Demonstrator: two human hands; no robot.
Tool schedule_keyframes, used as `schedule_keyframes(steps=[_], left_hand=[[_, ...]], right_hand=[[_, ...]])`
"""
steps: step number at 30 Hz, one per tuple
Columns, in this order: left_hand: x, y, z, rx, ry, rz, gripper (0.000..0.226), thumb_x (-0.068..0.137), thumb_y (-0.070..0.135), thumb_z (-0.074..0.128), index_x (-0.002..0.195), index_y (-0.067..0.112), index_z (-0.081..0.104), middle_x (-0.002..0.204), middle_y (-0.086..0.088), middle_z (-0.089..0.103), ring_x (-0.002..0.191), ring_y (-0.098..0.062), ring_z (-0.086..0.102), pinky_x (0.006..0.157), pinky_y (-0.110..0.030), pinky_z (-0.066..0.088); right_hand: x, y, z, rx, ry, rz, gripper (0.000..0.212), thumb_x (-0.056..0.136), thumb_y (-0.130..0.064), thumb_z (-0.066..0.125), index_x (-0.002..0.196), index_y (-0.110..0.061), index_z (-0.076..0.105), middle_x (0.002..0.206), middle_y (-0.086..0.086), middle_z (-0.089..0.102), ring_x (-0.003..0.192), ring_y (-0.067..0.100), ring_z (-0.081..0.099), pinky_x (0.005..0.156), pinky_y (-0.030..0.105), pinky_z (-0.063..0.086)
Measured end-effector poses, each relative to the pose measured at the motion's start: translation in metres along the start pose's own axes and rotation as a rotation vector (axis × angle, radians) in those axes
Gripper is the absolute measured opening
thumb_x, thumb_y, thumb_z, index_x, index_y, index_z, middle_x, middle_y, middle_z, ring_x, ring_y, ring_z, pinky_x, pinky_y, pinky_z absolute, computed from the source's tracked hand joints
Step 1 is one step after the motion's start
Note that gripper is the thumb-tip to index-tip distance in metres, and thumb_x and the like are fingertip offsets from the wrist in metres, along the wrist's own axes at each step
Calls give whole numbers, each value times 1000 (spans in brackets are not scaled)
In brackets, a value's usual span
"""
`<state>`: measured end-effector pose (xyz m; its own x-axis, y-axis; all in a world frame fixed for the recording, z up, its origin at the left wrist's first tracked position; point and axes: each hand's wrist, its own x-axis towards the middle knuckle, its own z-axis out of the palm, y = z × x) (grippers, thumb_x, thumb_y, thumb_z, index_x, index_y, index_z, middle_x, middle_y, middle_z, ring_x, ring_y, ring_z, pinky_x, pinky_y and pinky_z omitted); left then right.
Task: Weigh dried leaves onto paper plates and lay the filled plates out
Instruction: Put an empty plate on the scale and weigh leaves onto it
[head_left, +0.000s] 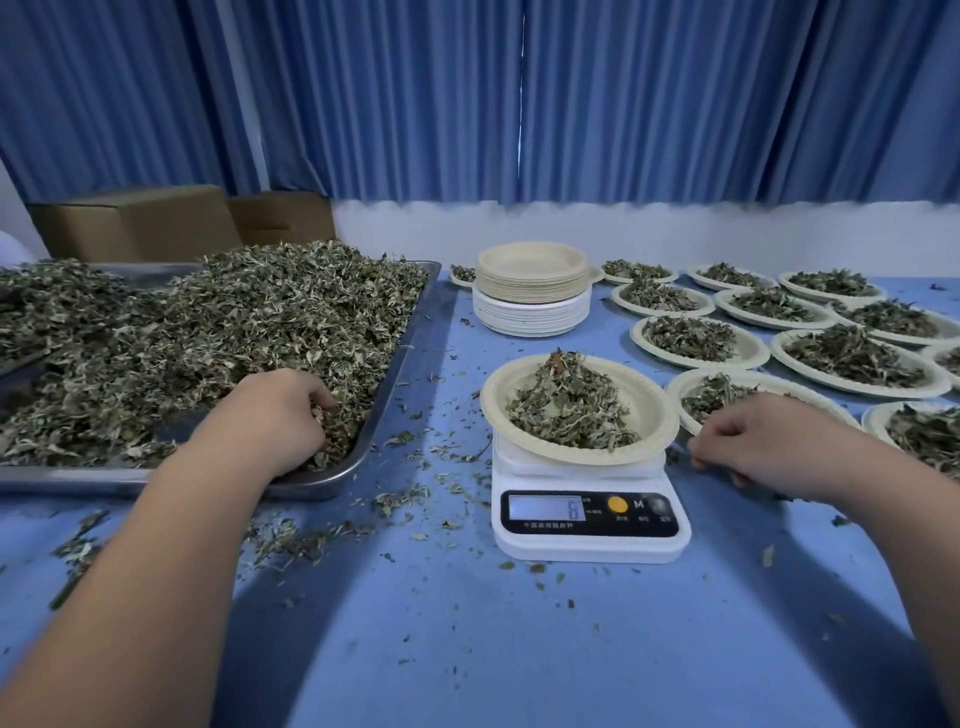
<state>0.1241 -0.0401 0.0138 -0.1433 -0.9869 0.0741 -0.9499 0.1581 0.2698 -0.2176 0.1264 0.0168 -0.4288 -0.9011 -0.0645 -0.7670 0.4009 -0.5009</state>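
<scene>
The hands are split between supply and scale. The left hand (283, 415) is dug into the near corner of the metal tray (395, 374), its fingers curled round a pinch of dried leaves (234, 322), probably to top up the portion being weighed. The right hand (743, 441) rests knuckles-down on the blue bench (519, 649) just right of the scale (587, 519). Its fingers are curled, but I cannot tell whether they hold any scraps. It seems to wait there, ready to lift the plate away.

That plate (660, 415) sits on the scale with a heap of leaves on it, and the display (545, 507) is lit. The tray lies to the left within easy reach, and the stack of empty plates (532, 291) stands behind the scale. The filled plates (852, 358) lie in rows to the right, so finished portions move one way.
</scene>
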Motion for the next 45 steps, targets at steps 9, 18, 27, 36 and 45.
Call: schedule_keyframes(steps=[9, 18, 27, 36, 45], left_hand=[[-2, 2, 0, -235, 305, 35, 19, 91, 12, 64, 95, 30, 63, 71, 6, 51, 46, -23, 55, 42, -25, 42], [-8, 8, -2, -182, 308, 8, 17, 94, 19, 59, 98, 35, 59, 74, 3, 55, 61, -26, 58, 74, -41, 54], [-12, 14, -2, -204, 321, 78, 31, 93, 17, 52, 121, 28, 60, 121, -5, 54, 57, -23, 59, 58, -36, 54], [-40, 69, 17, -614, 401, 428, 18, 93, 16, 57, 101, 28, 67, 102, 14, 58, 86, 10, 53, 68, -1, 36], [-46, 101, 48, -914, 3, 284, 37, 96, 39, 51, 133, 38, 50, 130, 12, 53, 109, 1, 53, 92, -26, 37]], right_hand=[[-1, -1, -1, 12, -2, 3, 28, 90, -26, 62, 67, -11, 70, 46, -1, 59, 32, 6, 43, 34, 13, 32], [-1, 0, -1, 46, -8, 1, 29, 91, -24, 62, 67, -9, 69, 44, 0, 56, 32, 9, 42, 35, 15, 32], [0, -2, -1, 47, 34, 3, 29, 90, -23, 61, 68, -6, 69, 43, -1, 55, 30, 7, 41, 32, 14, 30], [6, -5, 6, 129, 249, 27, 35, 93, -30, 54, 75, -2, 64, 45, -1, 55, 36, 14, 44, 39, 18, 33], [11, -9, 19, 506, 201, 30, 41, 97, -32, 53, 67, -5, 63, 42, -1, 56, 34, 15, 43, 38, 23, 36]])
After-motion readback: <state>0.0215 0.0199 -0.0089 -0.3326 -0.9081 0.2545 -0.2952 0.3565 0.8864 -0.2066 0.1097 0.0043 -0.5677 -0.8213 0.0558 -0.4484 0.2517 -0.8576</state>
